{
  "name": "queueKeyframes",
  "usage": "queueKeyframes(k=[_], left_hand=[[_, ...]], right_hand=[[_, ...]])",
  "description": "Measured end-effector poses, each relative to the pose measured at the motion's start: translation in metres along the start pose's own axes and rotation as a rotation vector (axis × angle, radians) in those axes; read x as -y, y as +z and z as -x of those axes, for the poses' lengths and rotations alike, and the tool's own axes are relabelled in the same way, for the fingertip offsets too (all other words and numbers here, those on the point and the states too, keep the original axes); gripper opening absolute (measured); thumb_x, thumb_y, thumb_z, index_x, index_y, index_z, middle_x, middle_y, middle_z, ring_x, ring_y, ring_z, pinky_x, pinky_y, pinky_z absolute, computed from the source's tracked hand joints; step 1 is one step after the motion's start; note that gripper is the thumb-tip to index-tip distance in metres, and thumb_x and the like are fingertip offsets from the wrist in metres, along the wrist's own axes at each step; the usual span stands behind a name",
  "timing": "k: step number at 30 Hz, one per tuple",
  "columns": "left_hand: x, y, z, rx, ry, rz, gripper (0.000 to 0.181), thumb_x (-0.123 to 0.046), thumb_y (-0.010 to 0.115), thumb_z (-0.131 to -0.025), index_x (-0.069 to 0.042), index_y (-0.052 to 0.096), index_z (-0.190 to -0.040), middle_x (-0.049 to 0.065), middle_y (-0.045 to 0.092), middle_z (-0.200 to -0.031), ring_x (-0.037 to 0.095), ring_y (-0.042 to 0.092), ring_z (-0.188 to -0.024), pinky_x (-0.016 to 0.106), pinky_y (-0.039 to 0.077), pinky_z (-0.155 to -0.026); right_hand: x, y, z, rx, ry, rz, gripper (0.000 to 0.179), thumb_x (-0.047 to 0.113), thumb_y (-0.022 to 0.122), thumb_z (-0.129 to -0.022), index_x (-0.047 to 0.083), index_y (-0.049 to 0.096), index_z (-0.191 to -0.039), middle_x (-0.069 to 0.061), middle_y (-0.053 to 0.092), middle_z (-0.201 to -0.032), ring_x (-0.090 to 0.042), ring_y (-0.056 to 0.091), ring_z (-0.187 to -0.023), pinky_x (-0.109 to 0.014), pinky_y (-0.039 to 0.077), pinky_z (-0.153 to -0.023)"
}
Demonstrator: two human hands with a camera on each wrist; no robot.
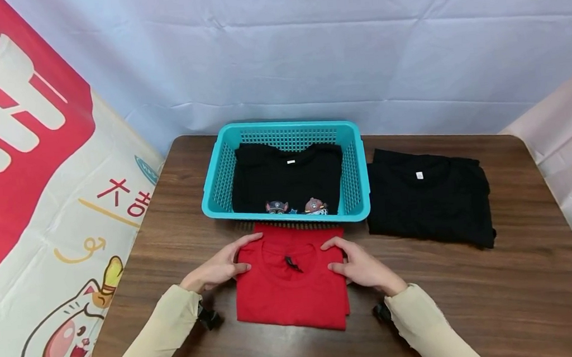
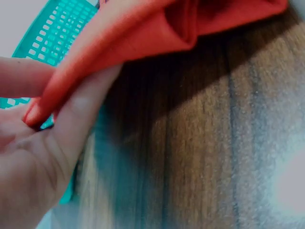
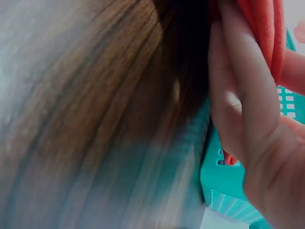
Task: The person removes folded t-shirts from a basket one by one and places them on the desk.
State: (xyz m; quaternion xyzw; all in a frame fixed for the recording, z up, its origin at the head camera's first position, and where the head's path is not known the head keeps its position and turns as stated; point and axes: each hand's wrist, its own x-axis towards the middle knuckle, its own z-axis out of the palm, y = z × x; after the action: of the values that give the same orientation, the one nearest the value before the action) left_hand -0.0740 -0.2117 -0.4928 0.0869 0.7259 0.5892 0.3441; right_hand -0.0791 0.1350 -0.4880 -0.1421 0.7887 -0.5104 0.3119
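Note:
A folded red T-shirt, its round neckline facing up, is in front of the basket in the head view. On its left edge my left hand grips the cloth; the left wrist view shows the red fabric between that hand's fingers and thumb. At the opposite edge my right hand holds the shirt. Fingers reach under the red layers in the right wrist view. The shirt's far edge lies close to the basket's front wall, partly hidden below the rim.
Behind the red shirt stands a turquoise plastic basket holding a folded black T-shirt with cartoon prints. Another folded black garment lies to its right on the wooden table. A pale cloth backdrop hangs behind.

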Motion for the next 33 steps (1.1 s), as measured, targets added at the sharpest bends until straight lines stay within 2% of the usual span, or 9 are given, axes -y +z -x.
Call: queueKeyframes(k=[5,13,19,22,33], left_hand=[[0.000,-0.002,-0.001,-0.045,0.015,-0.080,0.071,0.005,0.056,-0.087,-0.016,0.032,-0.150,0.015,0.042,-0.141,0.027,0.045,-0.120,0.029,0.051,-0.087],[-0.004,-0.005,0.002,-0.084,-0.002,-0.125,0.065,0.003,0.056,-0.088,-0.012,0.035,-0.148,0.016,0.046,-0.138,0.026,0.049,-0.114,0.031,0.050,-0.087],[-0.004,-0.006,0.003,-0.152,-0.010,-0.216,0.059,-0.002,0.058,-0.090,-0.012,0.041,-0.145,0.015,0.050,-0.132,0.025,0.051,-0.105,0.032,0.048,-0.079],[-0.004,-0.006,0.003,-0.182,-0.029,-0.234,0.057,-0.004,0.060,-0.090,-0.013,0.043,-0.143,0.014,0.052,-0.130,0.024,0.052,-0.104,0.032,0.049,-0.079],[-0.006,-0.005,0.000,-0.214,-0.060,-0.286,0.056,-0.002,0.063,-0.088,-0.013,0.046,-0.141,0.013,0.052,-0.130,0.025,0.050,-0.108,0.031,0.048,-0.082]], right_hand=[[0.002,0.005,-0.004,-0.018,0.015,0.046,0.038,0.008,0.064,-0.090,0.008,0.053,-0.126,-0.016,0.056,-0.110,-0.018,0.056,-0.055,-0.033,0.054,-0.056],[0.009,0.014,-0.010,-0.052,0.050,0.085,0.037,0.006,0.065,-0.089,0.008,0.055,-0.125,-0.016,0.056,-0.112,-0.019,0.053,-0.048,-0.034,0.053,-0.055],[0.013,0.015,-0.014,-0.070,0.065,0.096,0.036,0.004,0.066,-0.088,0.008,0.056,-0.123,-0.016,0.056,-0.114,-0.018,0.058,-0.061,-0.031,0.054,-0.057],[0.013,0.014,-0.015,-0.083,0.078,0.115,0.036,0.004,0.066,-0.087,0.008,0.057,-0.122,-0.016,0.056,-0.114,-0.017,0.057,-0.068,-0.030,0.053,-0.057],[0.016,0.017,-0.014,-0.109,0.144,0.160,0.035,0.006,0.069,-0.086,0.011,0.059,-0.119,-0.013,0.058,-0.110,-0.018,0.057,-0.061,-0.030,0.053,-0.054]])
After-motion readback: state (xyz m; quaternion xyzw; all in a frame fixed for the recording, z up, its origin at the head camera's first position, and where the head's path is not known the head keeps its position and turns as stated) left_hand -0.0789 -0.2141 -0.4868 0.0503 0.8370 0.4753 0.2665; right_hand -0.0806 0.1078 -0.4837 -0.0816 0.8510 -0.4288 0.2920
